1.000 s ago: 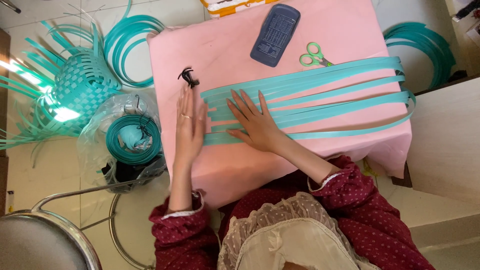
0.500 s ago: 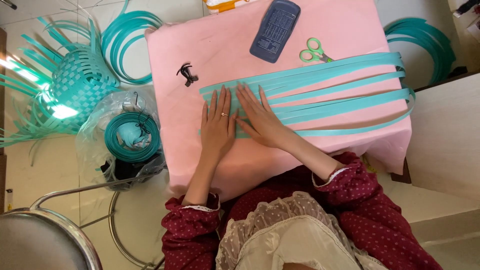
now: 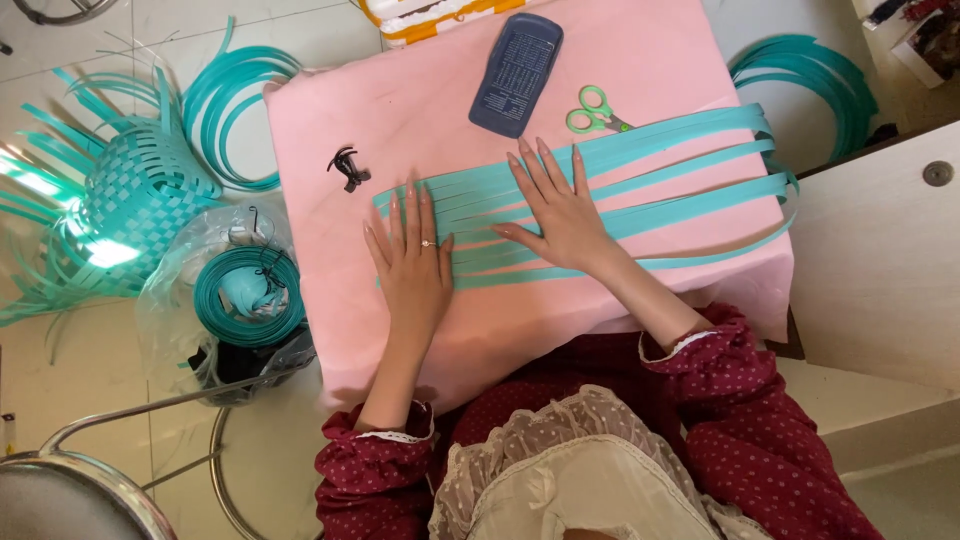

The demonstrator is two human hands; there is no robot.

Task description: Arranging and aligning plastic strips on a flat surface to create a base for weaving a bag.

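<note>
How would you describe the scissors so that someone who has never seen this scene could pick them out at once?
Start at the pink-covered table under the person's hands. Near its far edge lies a dark blue flat case, and just right of it, at the upper edge of the teal strips, lie the scissors. Their pale green looped handles set them apart from the teal strips and the dark case.

**Strips across the counter, hands at their near-left end**

A row of long strips (image 3: 650, 180) lies side by side on the cloth-covered counter (image 3: 640, 60), running left to right. The left hand (image 3: 415, 265) lies flat on their left ends; the right hand (image 3: 560, 205) lies flat on them just to its right. Behind the strips sit scissors (image 3: 595, 110) and, left of those, a flat case (image 3: 517, 72). A small clip (image 3: 347, 168) lies left of the strips. On the floor, left of the counter, stand a half-woven basket (image 3: 135, 205) and a bag holding a strip coil (image 3: 248, 295).
</note>
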